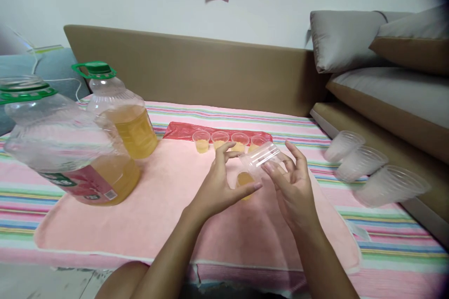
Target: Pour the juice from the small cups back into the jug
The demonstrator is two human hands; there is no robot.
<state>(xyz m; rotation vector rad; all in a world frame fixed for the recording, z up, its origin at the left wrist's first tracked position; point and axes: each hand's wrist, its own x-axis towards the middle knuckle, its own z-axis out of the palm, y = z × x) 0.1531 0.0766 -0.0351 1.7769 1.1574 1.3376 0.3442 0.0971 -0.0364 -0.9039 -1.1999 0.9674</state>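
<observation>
My right hand (294, 182) grips a clear plastic cup (261, 156) between thumb and fingers, tipped on its side above the mat. Close to the cup's left end is my left hand (219, 180), thumb and fingers spread apart; whether it touches the cup is unclear. Behind and below the hands, a cup of yellow drink (244, 179) is partly hidden by my left thumb. Farther back, several small cups (202, 145) with yellow drink stand in a row, some partly covered by my fingers.
Two large green-trimmed bottles of yellow drink, one capped (136, 131) and one uncapped (115, 177), stand at left. Stacked clear cups (389, 187) lie at right beside cushions (393, 88). Red plastic (178, 130) lies behind the row. A pink mat (157, 215) covers the striped cloth.
</observation>
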